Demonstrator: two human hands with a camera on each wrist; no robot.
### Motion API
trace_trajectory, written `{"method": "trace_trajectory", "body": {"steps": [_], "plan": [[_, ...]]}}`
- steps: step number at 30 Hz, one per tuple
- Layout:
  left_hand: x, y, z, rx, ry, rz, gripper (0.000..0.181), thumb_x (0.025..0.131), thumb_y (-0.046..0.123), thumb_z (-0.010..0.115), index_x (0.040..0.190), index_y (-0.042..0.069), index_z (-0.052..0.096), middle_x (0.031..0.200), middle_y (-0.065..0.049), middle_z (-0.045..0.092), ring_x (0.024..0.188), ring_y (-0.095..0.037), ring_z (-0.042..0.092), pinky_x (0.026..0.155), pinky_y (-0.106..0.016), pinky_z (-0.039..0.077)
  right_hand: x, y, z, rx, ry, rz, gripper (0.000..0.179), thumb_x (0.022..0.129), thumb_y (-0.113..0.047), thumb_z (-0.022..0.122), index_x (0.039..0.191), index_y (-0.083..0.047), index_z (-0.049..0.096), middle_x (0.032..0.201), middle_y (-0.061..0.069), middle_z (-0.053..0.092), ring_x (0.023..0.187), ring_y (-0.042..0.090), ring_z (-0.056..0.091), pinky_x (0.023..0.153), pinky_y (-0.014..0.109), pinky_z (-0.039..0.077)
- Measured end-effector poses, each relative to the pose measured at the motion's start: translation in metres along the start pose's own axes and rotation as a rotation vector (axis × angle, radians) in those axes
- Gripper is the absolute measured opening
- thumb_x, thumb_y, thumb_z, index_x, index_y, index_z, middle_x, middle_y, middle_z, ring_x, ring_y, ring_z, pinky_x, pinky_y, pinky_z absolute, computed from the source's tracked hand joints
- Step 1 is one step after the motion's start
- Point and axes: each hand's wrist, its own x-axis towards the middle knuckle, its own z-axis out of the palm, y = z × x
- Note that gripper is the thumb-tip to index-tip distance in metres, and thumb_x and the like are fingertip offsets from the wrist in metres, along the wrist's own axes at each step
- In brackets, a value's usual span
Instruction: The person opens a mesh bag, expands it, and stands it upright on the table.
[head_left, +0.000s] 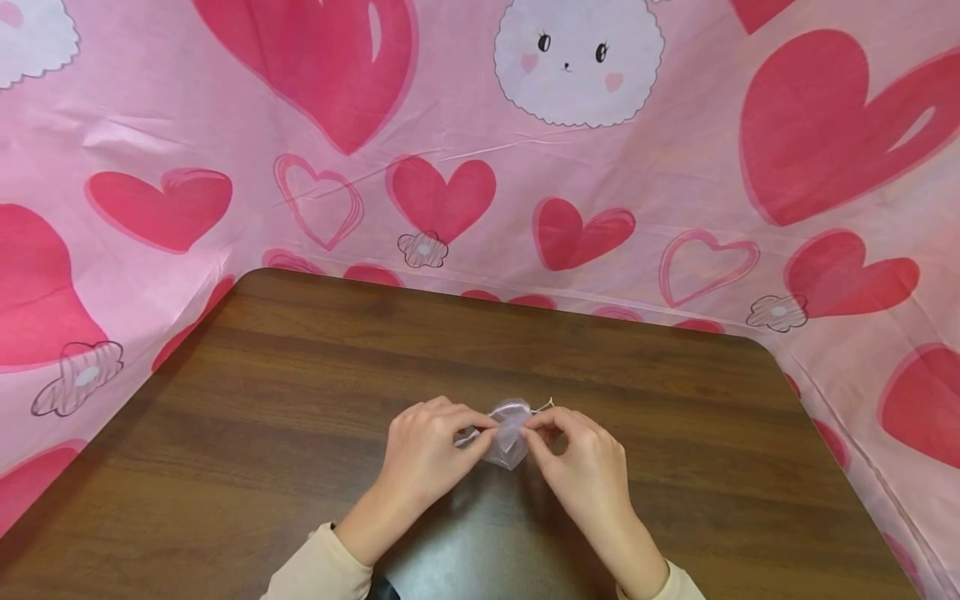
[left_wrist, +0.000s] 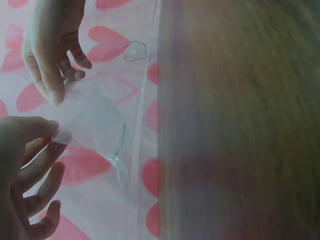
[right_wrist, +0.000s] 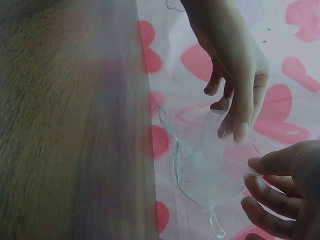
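Observation:
A small sheer white drawstring pouch [head_left: 512, 450] is held up between both hands above the table. My left hand [head_left: 427, 446] pinches one side of it between thumb and forefinger. On the opposite side, my right hand [head_left: 588, 458] pinches the thin fabric in the same way. The pouch's cord ends stick out at its two sides, as the right wrist view shows with a looped cord end [right_wrist: 216, 225]. In the left wrist view the see-through fabric [left_wrist: 95, 117] spreads between the two hands, its gathered edge facing away from the fingertips.
The dark wooden table [head_left: 262, 467] lies beneath the hands. A pink cloth [head_left: 465, 100] with red hearts and white faces hangs behind and along its sides. Part of a black object [head_left: 384, 590] shows at the bottom, beside the left sleeve [head_left: 322, 567].

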Motion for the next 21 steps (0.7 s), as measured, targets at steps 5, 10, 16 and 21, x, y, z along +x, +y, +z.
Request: {"method": "trace_trajectory", "body": {"steps": [5,10,16,21], "plan": [[0.0005,0.0,-0.0008,-0.012,0.01,-0.017,0.008,0.076,0.028,0.084,0.08,0.032,0.079,0.07,0.019,0.066,0.062,0.001,0.053,0.053,-0.023,0.042,-0.0002,-0.0004,-0.0009,0.004,-0.004,-0.021,0.022,0.071,-0.01,0.089,0.082,-0.022,0.074,0.07,-0.014,0.059,0.063,0.002,0.055,0.052,0.025,0.044],[-0.0001,-0.0005,-0.0007,-0.019,0.017,0.031,0.016,0.072,0.037,0.087,0.085,0.031,0.079,0.074,0.019,0.068,0.064,-0.001,0.054,0.054,-0.023,0.042,0.0,0.0007,-0.0011,-0.002,0.011,-0.015,0.022,0.07,-0.01,0.09,0.081,-0.021,0.074,0.069,-0.013,0.06,0.064,0.004,0.058,0.053,0.028,0.045],[-0.0007,-0.0009,0.0009,-0.006,0.012,0.079,0.015,0.072,0.034,0.088,0.084,0.03,0.079,0.076,0.019,0.069,0.066,-0.002,0.056,0.057,-0.025,0.043,0.0001,0.0013,-0.0018,0.004,0.012,-0.001,0.021,0.07,-0.01,0.089,0.08,-0.021,0.074,0.068,-0.013,0.06,0.063,0.007,0.06,0.052,0.029,0.045],[0.0003,-0.0017,0.0015,0.009,0.05,0.077,0.009,0.074,0.027,0.085,0.08,0.03,0.079,0.073,0.019,0.069,0.064,-0.002,0.057,0.056,-0.025,0.043,-0.0001,0.0019,-0.0012,0.0,0.012,-0.025,0.023,0.068,-0.01,0.09,0.079,-0.021,0.073,0.069,-0.013,0.06,0.063,0.004,0.058,0.051,0.027,0.044]]}}
